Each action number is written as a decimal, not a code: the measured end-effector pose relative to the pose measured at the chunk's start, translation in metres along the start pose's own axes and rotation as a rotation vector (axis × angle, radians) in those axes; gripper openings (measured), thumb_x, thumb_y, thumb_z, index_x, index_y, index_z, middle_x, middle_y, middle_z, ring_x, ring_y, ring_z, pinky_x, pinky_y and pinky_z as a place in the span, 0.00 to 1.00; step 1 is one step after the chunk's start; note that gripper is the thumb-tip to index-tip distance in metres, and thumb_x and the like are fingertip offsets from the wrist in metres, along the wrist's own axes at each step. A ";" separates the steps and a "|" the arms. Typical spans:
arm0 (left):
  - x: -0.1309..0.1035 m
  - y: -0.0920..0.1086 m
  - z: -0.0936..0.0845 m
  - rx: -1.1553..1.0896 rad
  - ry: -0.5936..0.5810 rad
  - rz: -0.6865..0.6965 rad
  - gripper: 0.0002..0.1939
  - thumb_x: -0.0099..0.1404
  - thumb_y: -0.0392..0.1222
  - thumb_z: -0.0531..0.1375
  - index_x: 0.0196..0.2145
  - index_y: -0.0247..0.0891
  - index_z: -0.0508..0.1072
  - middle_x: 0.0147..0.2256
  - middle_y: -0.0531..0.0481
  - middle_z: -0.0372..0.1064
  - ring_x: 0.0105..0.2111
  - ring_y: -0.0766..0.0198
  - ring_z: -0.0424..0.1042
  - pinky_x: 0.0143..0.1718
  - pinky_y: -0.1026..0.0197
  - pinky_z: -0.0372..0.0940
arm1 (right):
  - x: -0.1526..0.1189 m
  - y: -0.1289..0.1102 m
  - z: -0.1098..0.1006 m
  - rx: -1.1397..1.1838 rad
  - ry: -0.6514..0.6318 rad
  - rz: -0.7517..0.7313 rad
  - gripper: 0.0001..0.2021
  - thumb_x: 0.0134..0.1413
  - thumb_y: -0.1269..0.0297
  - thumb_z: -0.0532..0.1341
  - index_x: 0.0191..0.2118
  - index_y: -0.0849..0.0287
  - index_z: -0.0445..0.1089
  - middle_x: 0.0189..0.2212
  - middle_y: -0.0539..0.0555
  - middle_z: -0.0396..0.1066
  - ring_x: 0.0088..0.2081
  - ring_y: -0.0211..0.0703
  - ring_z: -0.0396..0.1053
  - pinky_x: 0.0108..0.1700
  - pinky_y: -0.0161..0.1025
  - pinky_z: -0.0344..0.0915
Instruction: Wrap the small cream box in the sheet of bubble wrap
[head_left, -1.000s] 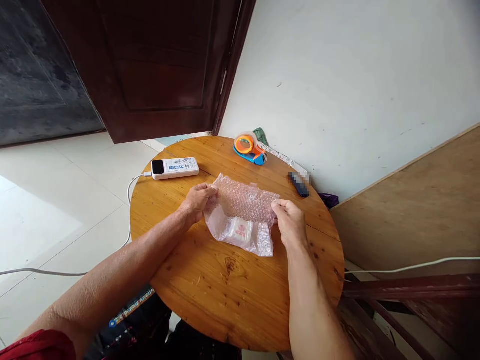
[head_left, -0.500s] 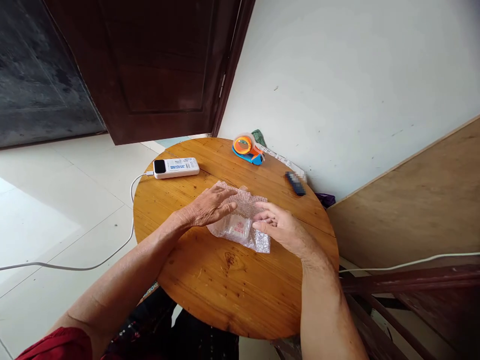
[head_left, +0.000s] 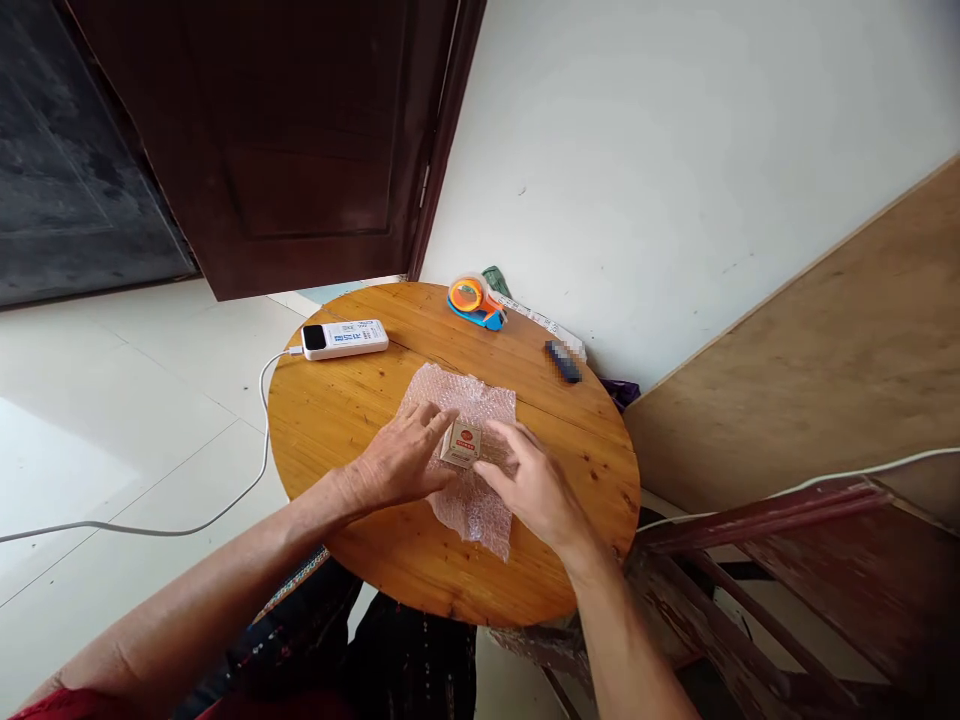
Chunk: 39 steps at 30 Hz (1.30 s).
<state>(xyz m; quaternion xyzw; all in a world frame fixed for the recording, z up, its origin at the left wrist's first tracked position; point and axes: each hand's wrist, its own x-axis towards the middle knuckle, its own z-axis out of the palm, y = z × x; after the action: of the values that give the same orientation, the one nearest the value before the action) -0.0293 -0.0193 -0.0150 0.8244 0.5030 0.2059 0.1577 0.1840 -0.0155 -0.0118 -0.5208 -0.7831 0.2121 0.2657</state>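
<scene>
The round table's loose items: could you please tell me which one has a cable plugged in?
The white device with the dark screen, left of the bubble wrap: a cable enters its left end. The tape dispenser and dark slim object show none.

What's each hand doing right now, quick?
Left hand: partly open, beside the small box.
Right hand: partly open, across the box; firm grip unclear.

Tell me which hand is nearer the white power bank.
Left. The left hand is right of the power bank, left of the small box; the right hand is past the box.
</scene>
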 end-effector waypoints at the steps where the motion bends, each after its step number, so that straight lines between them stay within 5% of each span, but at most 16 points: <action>1: 0.002 0.000 0.009 0.025 0.026 0.016 0.43 0.55 0.47 0.66 0.65 0.34 0.57 0.62 0.34 0.60 0.60 0.44 0.62 0.59 0.45 0.59 | 0.007 -0.001 0.006 -0.046 0.031 -0.033 0.25 0.51 0.64 0.65 0.56 0.56 0.67 0.54 0.60 0.71 0.55 0.54 0.68 0.54 0.49 0.67; 4: 0.006 -0.003 0.032 0.025 -0.065 -0.017 0.57 0.49 0.56 0.70 0.67 0.29 0.49 0.64 0.29 0.56 0.64 0.41 0.57 0.64 0.42 0.52 | 0.015 0.002 0.009 -0.069 0.041 -0.085 0.21 0.52 0.67 0.62 0.53 0.57 0.70 0.48 0.59 0.75 0.51 0.53 0.72 0.54 0.50 0.67; 9: -0.001 -0.010 0.047 0.024 -0.102 0.021 0.60 0.47 0.66 0.67 0.67 0.30 0.50 0.68 0.31 0.49 0.68 0.41 0.47 0.68 0.41 0.43 | -0.008 0.060 -0.036 -0.093 0.454 0.174 0.25 0.52 0.54 0.62 0.55 0.56 0.69 0.48 0.60 0.76 0.46 0.53 0.74 0.50 0.50 0.69; 12: -0.002 -0.010 0.046 0.038 -0.121 0.019 0.60 0.47 0.67 0.66 0.68 0.31 0.51 0.68 0.31 0.48 0.68 0.40 0.47 0.67 0.40 0.42 | -0.025 0.103 -0.059 -0.198 0.347 0.391 0.26 0.49 0.54 0.63 0.53 0.59 0.70 0.45 0.61 0.77 0.46 0.57 0.74 0.50 0.53 0.68; 14: -0.001 -0.010 0.045 0.044 -0.132 0.016 0.60 0.47 0.67 0.66 0.68 0.30 0.51 0.68 0.31 0.48 0.68 0.40 0.47 0.67 0.40 0.42 | -0.034 0.117 -0.062 -0.198 0.293 0.382 0.29 0.50 0.52 0.62 0.57 0.59 0.67 0.50 0.62 0.74 0.51 0.57 0.72 0.54 0.54 0.66; 18: 0.000 -0.012 0.048 0.038 -0.111 0.036 0.61 0.47 0.69 0.65 0.68 0.30 0.51 0.68 0.31 0.48 0.68 0.40 0.46 0.67 0.39 0.42 | -0.040 0.094 -0.052 -0.326 0.487 0.272 0.40 0.49 0.49 0.64 0.65 0.62 0.57 0.61 0.68 0.63 0.60 0.63 0.64 0.60 0.60 0.60; 20: 0.000 -0.012 0.049 0.039 -0.104 0.049 0.61 0.47 0.70 0.65 0.67 0.30 0.51 0.68 0.30 0.48 0.68 0.39 0.46 0.66 0.39 0.43 | -0.037 0.068 -0.040 -0.301 0.570 0.159 0.30 0.57 0.51 0.60 0.62 0.60 0.63 0.57 0.66 0.68 0.56 0.59 0.68 0.58 0.58 0.63; 23: 0.002 -0.010 0.048 0.064 -0.114 0.048 0.61 0.46 0.70 0.66 0.67 0.30 0.52 0.68 0.30 0.48 0.68 0.38 0.47 0.66 0.39 0.43 | -0.020 0.033 -0.016 -0.226 0.275 -0.081 0.17 0.62 0.56 0.56 0.53 0.55 0.71 0.53 0.61 0.72 0.56 0.53 0.69 0.59 0.53 0.64; 27: 0.006 -0.007 0.041 0.122 -0.103 0.076 0.59 0.45 0.70 0.66 0.65 0.32 0.57 0.66 0.31 0.53 0.66 0.37 0.51 0.65 0.37 0.44 | 0.012 0.018 0.020 -0.346 -0.025 -0.145 0.22 0.63 0.63 0.53 0.62 0.60 0.64 0.62 0.62 0.64 0.62 0.52 0.62 0.63 0.52 0.60; 31: 0.011 -0.012 0.033 0.140 -0.072 0.130 0.52 0.49 0.72 0.63 0.63 0.35 0.62 0.64 0.33 0.58 0.62 0.39 0.57 0.63 0.36 0.48 | 0.027 0.027 0.038 -0.523 -0.063 -0.039 0.24 0.66 0.62 0.50 0.64 0.63 0.60 0.64 0.64 0.61 0.65 0.57 0.58 0.62 0.59 0.58; 35: 0.013 -0.021 0.032 0.176 -0.013 0.008 0.39 0.59 0.66 0.60 0.60 0.37 0.66 0.63 0.36 0.60 0.62 0.42 0.58 0.62 0.38 0.52 | 0.024 0.037 0.039 -0.539 -0.075 -0.057 0.26 0.67 0.59 0.48 0.66 0.63 0.57 0.67 0.63 0.57 0.67 0.56 0.55 0.63 0.57 0.55; 39: 0.008 -0.031 0.032 0.205 0.012 -0.112 0.43 0.57 0.67 0.61 0.62 0.37 0.63 0.66 0.36 0.55 0.66 0.39 0.51 0.65 0.34 0.45 | 0.023 0.046 0.034 -0.568 -0.025 0.000 0.28 0.67 0.54 0.49 0.66 0.65 0.58 0.66 0.67 0.57 0.66 0.60 0.56 0.62 0.59 0.56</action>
<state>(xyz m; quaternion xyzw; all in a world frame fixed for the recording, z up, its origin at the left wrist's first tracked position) -0.0341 -0.0002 -0.0556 0.8055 0.5678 0.1491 0.0810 0.1875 0.0205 -0.0617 -0.5716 -0.8145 -0.0093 0.0994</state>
